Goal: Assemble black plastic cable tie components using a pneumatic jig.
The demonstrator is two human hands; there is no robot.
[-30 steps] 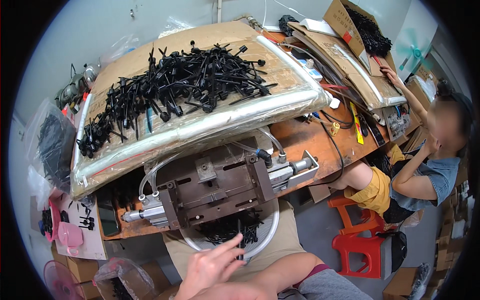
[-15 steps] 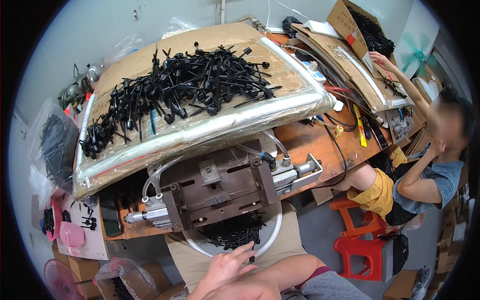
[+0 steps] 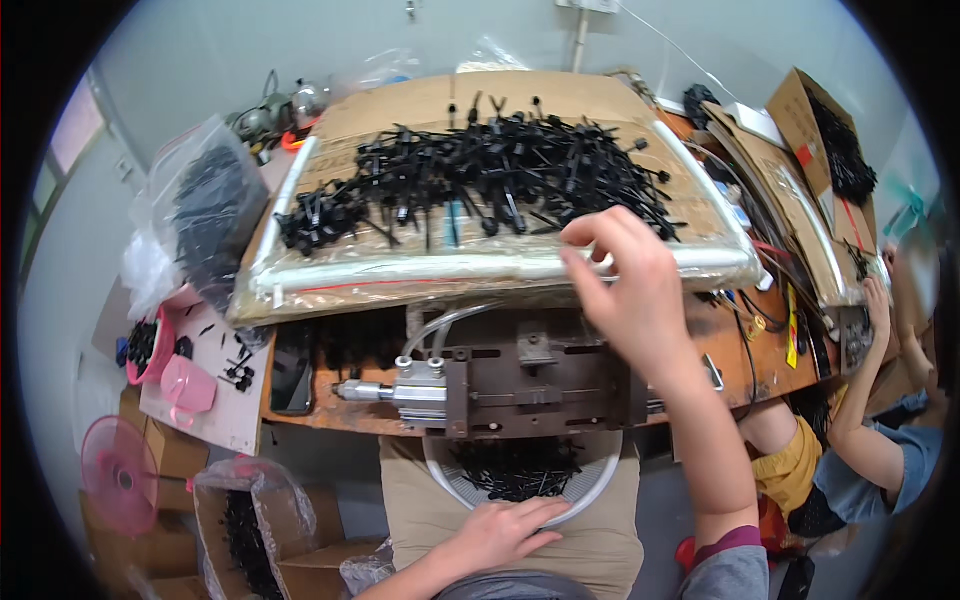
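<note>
My right hand (image 3: 635,285) is raised over the near edge of the cardboard work board (image 3: 420,265), thumb and forefinger apart with nothing visible between them. Just beyond its fingertips lies a heap of black plastic pieces with thin stems and wide heads (image 3: 500,170). My left hand (image 3: 505,530) lies with fingers stretched out, at the near rim of a white round basket (image 3: 602,490) on my lap. More black stemmed pieces (image 3: 515,470) fill the basket. Between basket and board sits a dark brown metal fixture (image 3: 500,390), partly hidden by my right forearm.
An air cylinder (image 3: 420,395) with clear hoses projects left of the fixture, near a phone (image 3: 292,370). Farther left are a pink cup (image 3: 190,385) and a bag of black parts (image 3: 215,220). A co-worker's hand (image 3: 877,310) is at right, below a cardboard box (image 3: 800,130).
My right arm has risen from above the basket to the heap's near edge. My left hand stays by the basket rim. The view has turned left; the co-worker's hand has dropped from the box.
</note>
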